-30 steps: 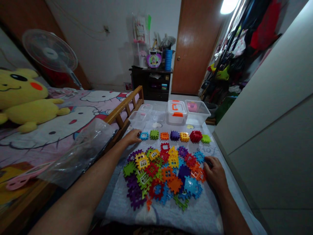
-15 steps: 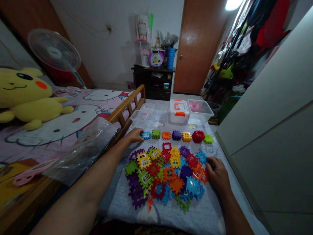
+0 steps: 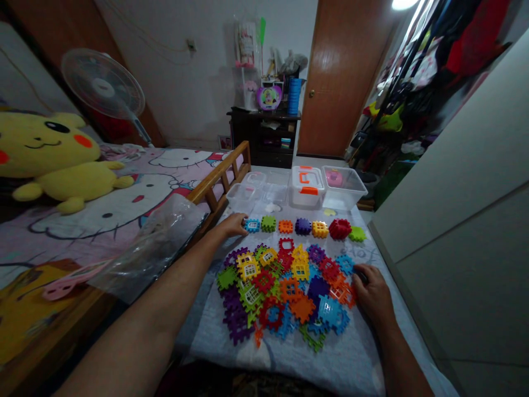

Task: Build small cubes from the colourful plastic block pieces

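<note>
Blue block point(image 3: 253, 225); between hands point(image 3: 235, 224), beside the left

The head camera looks forward and down over the blocks point(image 3: 302, 309) (door point(image 3: 333, 110) beyond).

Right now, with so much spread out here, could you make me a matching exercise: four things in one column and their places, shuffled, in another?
Things:
1. left hand
2. right hand
3. Pikachu plush
4. lidded storage box

Places:
A. at the right edge of the loose toy-block pile
B. next to the open clear bin
C. at the blue windowed block
D. on the bed

Pairs: 1-C, 2-A, 3-D, 4-B
</note>
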The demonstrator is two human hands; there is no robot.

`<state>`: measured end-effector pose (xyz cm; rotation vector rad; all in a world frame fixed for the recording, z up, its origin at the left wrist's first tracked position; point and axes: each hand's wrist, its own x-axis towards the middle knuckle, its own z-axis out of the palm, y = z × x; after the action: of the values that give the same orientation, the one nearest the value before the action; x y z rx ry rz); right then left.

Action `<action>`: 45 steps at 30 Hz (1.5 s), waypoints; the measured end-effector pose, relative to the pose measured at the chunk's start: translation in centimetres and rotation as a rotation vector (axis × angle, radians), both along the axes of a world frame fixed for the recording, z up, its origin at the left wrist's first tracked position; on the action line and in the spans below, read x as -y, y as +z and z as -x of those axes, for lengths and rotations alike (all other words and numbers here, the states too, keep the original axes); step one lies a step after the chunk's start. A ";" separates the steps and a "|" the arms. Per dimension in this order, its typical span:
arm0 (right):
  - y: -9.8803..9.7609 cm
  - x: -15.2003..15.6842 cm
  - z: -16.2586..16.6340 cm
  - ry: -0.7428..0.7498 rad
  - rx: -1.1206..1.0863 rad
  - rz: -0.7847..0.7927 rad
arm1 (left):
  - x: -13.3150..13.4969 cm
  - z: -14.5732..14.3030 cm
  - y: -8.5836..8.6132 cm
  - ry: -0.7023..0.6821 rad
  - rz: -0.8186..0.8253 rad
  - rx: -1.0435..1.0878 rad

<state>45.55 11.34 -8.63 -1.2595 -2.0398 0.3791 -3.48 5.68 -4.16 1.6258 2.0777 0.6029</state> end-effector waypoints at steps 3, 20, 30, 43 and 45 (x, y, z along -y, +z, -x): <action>0.0 0.0 0.0 0.002 0.004 -0.001 | 1.2 0.0 0.6 0.037 0.007 -0.019; 0.4 0.0 0.0 -0.007 -0.001 0.005 | 16.0 -8.9 2.9 -0.022 -0.165 -0.049; 0.5 -0.1 0.0 -0.005 -0.003 0.048 | 15.0 -10.7 3.1 -0.035 -0.109 -0.094; 0.4 -0.2 -0.1 -0.003 -0.008 0.048 | 14.3 -12.1 3.3 -0.062 -0.157 -0.120; 0.4 -0.3 -0.1 0.003 -0.004 0.046 | 14.2 -12.2 3.3 -0.062 -0.145 -0.126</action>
<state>45.65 11.64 -8.24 -1.2822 -2.0402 0.4327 8.67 -8.52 -0.91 1.8462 2.1051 0.6595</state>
